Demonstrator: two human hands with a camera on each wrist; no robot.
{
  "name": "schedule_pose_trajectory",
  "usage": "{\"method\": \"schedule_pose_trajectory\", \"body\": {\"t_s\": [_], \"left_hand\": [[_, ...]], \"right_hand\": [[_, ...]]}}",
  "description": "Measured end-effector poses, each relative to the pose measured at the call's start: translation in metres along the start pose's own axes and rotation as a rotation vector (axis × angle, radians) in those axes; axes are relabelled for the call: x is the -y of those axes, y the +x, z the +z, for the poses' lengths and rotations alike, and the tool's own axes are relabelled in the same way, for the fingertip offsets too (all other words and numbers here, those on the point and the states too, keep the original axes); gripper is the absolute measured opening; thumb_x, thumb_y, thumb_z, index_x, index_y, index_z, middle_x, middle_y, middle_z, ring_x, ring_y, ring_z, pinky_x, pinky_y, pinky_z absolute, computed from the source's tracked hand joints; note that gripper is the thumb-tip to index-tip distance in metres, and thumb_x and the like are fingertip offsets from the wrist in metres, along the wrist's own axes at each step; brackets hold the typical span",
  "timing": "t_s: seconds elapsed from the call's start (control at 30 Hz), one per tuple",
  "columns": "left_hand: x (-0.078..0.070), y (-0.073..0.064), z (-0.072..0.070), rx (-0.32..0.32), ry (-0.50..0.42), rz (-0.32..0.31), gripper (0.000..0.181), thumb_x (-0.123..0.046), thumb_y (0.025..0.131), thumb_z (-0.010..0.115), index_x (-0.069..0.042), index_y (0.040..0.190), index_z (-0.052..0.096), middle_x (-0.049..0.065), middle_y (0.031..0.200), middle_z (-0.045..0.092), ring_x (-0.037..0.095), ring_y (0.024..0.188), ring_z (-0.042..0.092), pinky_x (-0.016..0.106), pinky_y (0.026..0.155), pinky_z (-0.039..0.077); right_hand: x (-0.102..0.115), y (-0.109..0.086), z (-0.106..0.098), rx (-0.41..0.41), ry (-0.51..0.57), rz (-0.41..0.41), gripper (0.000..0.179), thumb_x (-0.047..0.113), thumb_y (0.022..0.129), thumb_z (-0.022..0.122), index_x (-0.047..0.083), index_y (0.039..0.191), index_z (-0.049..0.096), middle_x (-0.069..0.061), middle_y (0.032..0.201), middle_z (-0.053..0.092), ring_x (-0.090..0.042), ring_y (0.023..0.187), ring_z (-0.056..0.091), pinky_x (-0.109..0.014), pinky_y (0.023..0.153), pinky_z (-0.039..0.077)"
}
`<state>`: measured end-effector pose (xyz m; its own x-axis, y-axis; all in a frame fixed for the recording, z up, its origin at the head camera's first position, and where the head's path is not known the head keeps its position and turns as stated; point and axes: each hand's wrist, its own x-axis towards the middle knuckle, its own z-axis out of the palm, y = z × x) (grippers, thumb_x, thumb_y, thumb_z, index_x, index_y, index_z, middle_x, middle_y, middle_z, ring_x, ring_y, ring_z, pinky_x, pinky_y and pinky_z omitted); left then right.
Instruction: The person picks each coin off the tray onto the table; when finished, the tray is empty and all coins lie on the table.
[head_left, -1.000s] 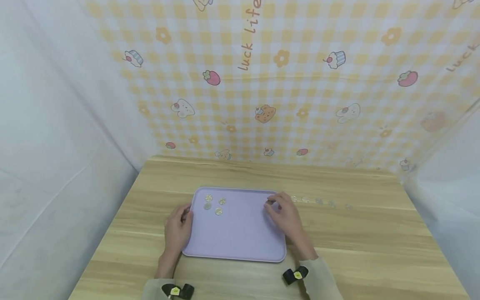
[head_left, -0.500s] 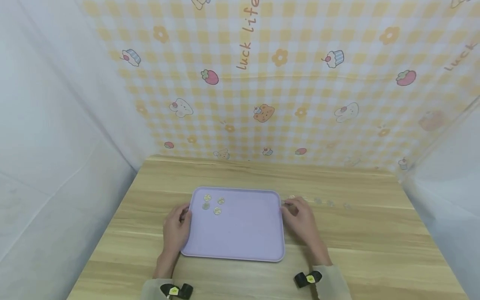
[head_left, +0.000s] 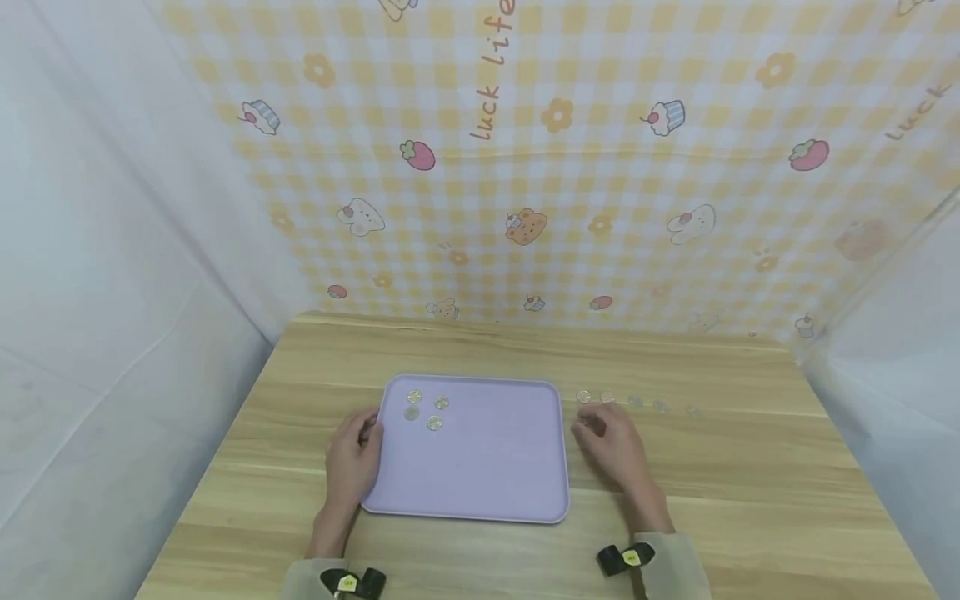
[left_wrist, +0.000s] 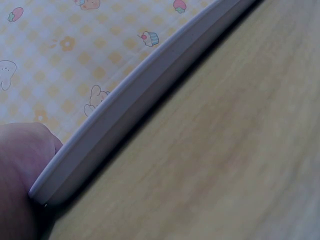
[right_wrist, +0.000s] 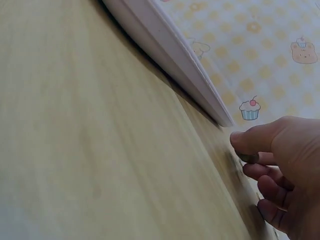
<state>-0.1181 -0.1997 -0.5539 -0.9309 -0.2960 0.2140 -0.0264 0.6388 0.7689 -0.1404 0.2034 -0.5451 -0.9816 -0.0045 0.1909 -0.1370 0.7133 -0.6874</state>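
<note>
A pale purple tray lies on the wooden table. My left hand grips its left edge, the thumb at the rim in the left wrist view. Several coins lie in the tray's far left corner. Just right of the tray, my right hand is low over the table. Its thumb and forefinger pinch a coin, seen edge-on and dark in the right wrist view; the other fingers are curled. Beyond that hand several more coins form a row on the table.
The wooden table reaches back to a yellow checked cloth hanging behind it. White cloth hangs on the left and more on the right. Each wrist wears a dark strap.
My right hand has moved from over the tray's far right corner, rightward past the rim and slightly nearer, with the coin in its pinch. The left hand stays at the tray's edge.
</note>
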Motion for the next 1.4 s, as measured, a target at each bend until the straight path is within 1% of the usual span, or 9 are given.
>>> {"method": "schedule_pose_trajectory", "body": {"t_s": [0.17,0.33,0.4,0.53,0.77,0.9,1.17,1.4], "left_hand": [[0.0003,0.0000,-0.0001,0.004,-0.002,-0.006,0.027,-0.014,0.098,0.062,-0.007,0.123,0.067,0.008,0.109,0.070,0.019,0.093,0.066,0.026,0.078,0.055],[0.0013,0.0000,-0.0008,0.002,0.000,-0.001,0.027,-0.014,0.098,0.061,-0.006,0.123,0.067,0.010,0.109,0.070,0.021,0.093,0.066,0.029,0.079,0.056],[0.0021,0.0004,-0.0002,0.004,0.003,-0.005,0.028,-0.015,0.098,0.061,-0.007,0.124,0.067,0.009,0.110,0.070,0.020,0.094,0.066,0.030,0.080,0.056],[0.0036,0.0013,0.0009,0.002,0.004,-0.005,0.027,-0.015,0.098,0.062,-0.008,0.124,0.067,0.006,0.109,0.070,0.018,0.094,0.066,0.029,0.080,0.056],[0.0032,0.0014,0.0002,-0.011,-0.013,0.011,0.027,-0.013,0.097,0.063,-0.008,0.123,0.068,0.007,0.109,0.071,0.018,0.093,0.067,0.028,0.079,0.056],[0.0033,0.0013,0.0000,-0.005,-0.014,0.006,0.027,-0.014,0.097,0.063,-0.008,0.123,0.068,0.007,0.110,0.071,0.018,0.093,0.067,0.029,0.079,0.057],[0.0030,0.0011,0.0003,0.008,-0.011,-0.011,0.028,-0.013,0.097,0.062,-0.009,0.125,0.067,0.007,0.111,0.070,0.019,0.095,0.067,0.028,0.080,0.056],[0.0021,0.0011,0.0001,0.013,-0.010,-0.011,0.028,-0.013,0.098,0.061,-0.009,0.125,0.066,0.007,0.110,0.070,0.018,0.095,0.067,0.026,0.079,0.056]], "right_hand": [[-0.0003,-0.0001,0.0007,-0.012,-0.033,-0.038,0.021,0.015,0.084,0.078,0.007,0.103,0.074,-0.006,0.098,0.068,-0.018,0.088,0.059,-0.035,0.077,0.051],[0.0003,-0.0004,0.0019,-0.031,-0.032,-0.053,0.022,0.012,0.082,0.080,0.006,0.101,0.073,-0.005,0.096,0.067,-0.018,0.087,0.058,-0.035,0.077,0.052],[0.0001,-0.0001,0.0021,-0.027,-0.028,-0.050,0.022,0.012,0.082,0.079,0.005,0.102,0.073,-0.005,0.096,0.067,-0.018,0.088,0.058,-0.034,0.077,0.051],[-0.0001,0.0003,0.0019,-0.014,-0.024,-0.028,0.021,0.012,0.084,0.078,0.005,0.103,0.072,-0.005,0.096,0.065,-0.017,0.086,0.056,-0.031,0.075,0.049],[-0.0025,0.0009,0.0031,-0.003,0.006,-0.006,0.021,0.010,0.085,0.077,0.004,0.105,0.072,-0.006,0.096,0.062,-0.017,0.086,0.053,-0.026,0.074,0.047],[-0.0045,0.0003,0.0036,-0.004,0.017,-0.005,0.023,0.008,0.084,0.077,0.003,0.106,0.072,-0.007,0.095,0.061,-0.018,0.087,0.053,-0.028,0.075,0.046],[-0.0051,-0.0002,0.0024,0.018,0.000,0.016,0.028,0.014,0.086,0.076,0.004,0.111,0.070,-0.008,0.100,0.061,-0.020,0.092,0.054,-0.033,0.080,0.048],[-0.0041,0.0005,-0.0001,0.044,0.001,0.035,0.030,0.016,0.087,0.075,0.004,0.114,0.069,-0.009,0.102,0.061,-0.020,0.093,0.054,-0.033,0.081,0.049]]}}
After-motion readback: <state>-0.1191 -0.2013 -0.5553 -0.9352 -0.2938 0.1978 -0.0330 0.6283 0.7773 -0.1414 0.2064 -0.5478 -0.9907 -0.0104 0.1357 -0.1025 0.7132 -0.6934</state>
